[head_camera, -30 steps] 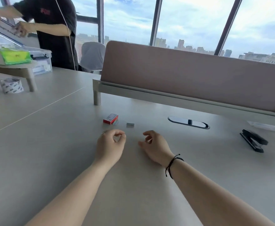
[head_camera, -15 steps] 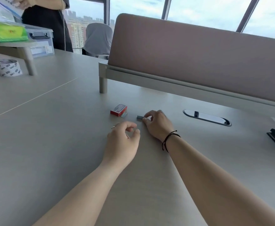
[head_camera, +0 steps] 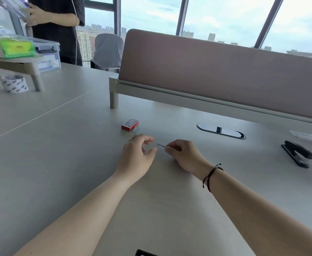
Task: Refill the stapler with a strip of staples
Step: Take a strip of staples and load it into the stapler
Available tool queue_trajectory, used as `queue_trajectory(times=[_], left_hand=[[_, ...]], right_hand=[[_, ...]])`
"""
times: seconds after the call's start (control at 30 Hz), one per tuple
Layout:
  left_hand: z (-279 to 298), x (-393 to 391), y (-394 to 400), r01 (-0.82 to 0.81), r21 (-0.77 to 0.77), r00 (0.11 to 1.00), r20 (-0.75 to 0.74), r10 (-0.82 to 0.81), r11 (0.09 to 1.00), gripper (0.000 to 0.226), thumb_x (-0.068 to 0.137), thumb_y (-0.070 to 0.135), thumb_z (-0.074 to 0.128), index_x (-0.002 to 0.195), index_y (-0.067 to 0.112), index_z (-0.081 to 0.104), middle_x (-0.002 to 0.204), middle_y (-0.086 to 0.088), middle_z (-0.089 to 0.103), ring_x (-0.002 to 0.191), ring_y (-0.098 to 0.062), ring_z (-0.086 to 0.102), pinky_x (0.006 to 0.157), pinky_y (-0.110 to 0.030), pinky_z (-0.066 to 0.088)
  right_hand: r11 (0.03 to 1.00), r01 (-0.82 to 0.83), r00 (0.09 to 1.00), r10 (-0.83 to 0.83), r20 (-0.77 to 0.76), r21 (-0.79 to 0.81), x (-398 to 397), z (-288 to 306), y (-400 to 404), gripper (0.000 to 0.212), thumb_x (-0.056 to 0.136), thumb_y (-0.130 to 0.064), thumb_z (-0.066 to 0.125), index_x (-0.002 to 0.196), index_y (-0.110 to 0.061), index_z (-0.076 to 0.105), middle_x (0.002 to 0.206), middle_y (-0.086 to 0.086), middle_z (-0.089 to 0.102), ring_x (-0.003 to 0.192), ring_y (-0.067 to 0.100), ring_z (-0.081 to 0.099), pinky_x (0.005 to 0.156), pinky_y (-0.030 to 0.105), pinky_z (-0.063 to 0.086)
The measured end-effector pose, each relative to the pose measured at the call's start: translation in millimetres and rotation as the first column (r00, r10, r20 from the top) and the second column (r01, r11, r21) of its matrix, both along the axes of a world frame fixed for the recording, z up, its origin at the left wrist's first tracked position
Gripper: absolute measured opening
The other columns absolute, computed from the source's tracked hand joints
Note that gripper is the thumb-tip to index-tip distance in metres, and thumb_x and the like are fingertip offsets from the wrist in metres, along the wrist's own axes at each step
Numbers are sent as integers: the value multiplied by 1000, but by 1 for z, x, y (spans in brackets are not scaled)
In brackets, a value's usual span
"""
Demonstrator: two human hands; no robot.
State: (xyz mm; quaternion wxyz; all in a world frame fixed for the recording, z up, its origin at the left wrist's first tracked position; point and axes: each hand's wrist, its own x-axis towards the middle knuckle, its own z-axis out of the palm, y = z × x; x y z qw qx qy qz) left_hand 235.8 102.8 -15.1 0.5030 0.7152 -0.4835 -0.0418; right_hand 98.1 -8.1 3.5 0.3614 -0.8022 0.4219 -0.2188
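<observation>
Smooth matte grey desk [head_camera: 62,163], mauve felt divider panel [head_camera: 216,71] behind, city windows beyond. Right hand [head_camera: 183,156] hovers low over desk centre, thumb and forefinger pinching thin metallic staple strip [head_camera: 160,145], strip end pointing left. Left hand [head_camera: 137,157] just beside, fingers curled, thumb and forefinger parted near strip tip, holding nothing. Black stapler [head_camera: 297,153] lies well apart at right, jaw agape. Red cardboard staple box [head_camera: 130,124] near, behind hands.

I sit at a big gray bench [head_camera: 49,163]. A brown divider [head_camera: 216,71] stands across it. Behind, tall windows [head_camera: 151,13] show bright sky and far buildings. A gray chair [head_camera: 108,50] waits there.
</observation>
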Motion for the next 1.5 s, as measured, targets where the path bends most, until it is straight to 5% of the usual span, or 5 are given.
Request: queue_trajectory(times=[0.33,0.53,1.07,1.27,1.5], left_hand=[[49,-66,50,449,55,770,483,-417,892,23,78,14,80,95,23,69,85,11,68,77,-7,66,72,-35,58],[71,-118,90,574,96,647,556,-522,813,15,80,16,77,93,19,69,82,7,69,73,-10,65,66,-18,49],[42,-170,148,587,76,656,539,-528,806,9,87,11,69,91,20,69,79,6,72,67,-15,67,60,-33,54],[42,-174,151,555,48,667,571,-479,830,16,83,12,74,97,19,69,79,8,74,64,-4,56,61,-13,46],[39,-167,149,576,41,646,588,-486,816,8,91,18,70,98,16,70,91,5,76,81,-15,73,64,-35,59]], right_hand=[[982,2,990,-30,141,191,-131,33,81,21,92,-30,66,75,-20,72,58,-6,48,57,19,37,51,28,28],[987,-16,987,-11,159,162,-191,35,130,17,92,-28,67,79,-19,73,57,-12,52,54,10,38,46,18,29],[993,-44,979,21,204,111,-245,11,193,16,91,-33,66,76,-30,72,73,-15,63,56,6,44,56,16,39],[993,-52,978,28,208,110,-247,6,191,20,95,-27,63,76,-29,70,57,-27,58,50,0,43,54,10,34],[985,-74,958,27,285,155,-243,2,189,19,92,-39,62,81,-29,73,58,-19,52,55,8,37,55,19,30]])
